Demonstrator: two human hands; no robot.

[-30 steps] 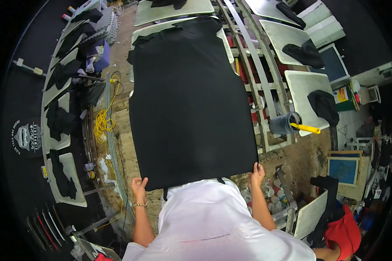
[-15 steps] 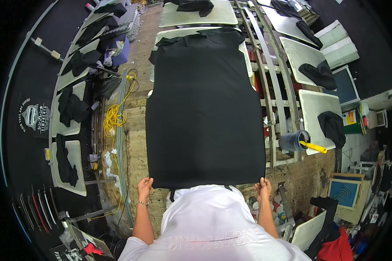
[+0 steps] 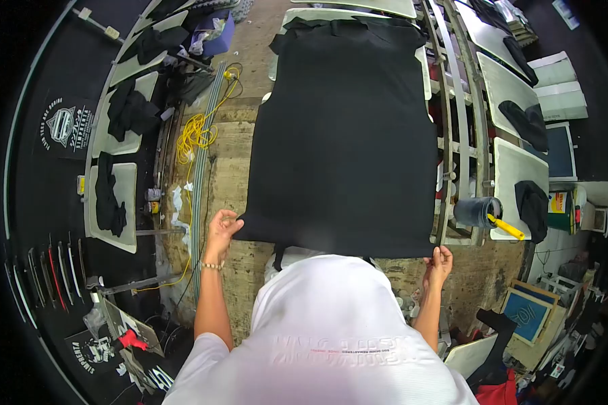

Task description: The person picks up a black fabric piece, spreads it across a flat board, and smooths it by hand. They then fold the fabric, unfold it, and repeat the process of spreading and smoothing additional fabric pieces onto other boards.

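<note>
A large black shirt [image 3: 341, 142] lies spread over a pale board [image 3: 297, 15] in front of me, its hem towards my body. My left hand [image 3: 221, 233] pinches the hem's left corner between thumb and fingers. At the right corner, my right hand [image 3: 439, 264] pinches the same hem. The cloth between the two hands looks fairly flat and stretched. Its far end, near the board's top edge, is bunched with the sleeves folded. Most of the board is hidden under the cloth.
Boards with black cloths line the left [image 3: 134, 202] and right [image 3: 513, 172] sides. A clear container [image 3: 476, 211] with a yellow-handled tool [image 3: 507, 228] sits on the right rails. Yellow cable [image 3: 194, 135] lies coiled at left. A purple bin [image 3: 217, 37] stands farther back.
The view has shifted, so the surroundings sit higher and farther right. The hem's left corner now looks pulled outward and slightly raised by my left hand. Both hands still hold the shirt.
</note>
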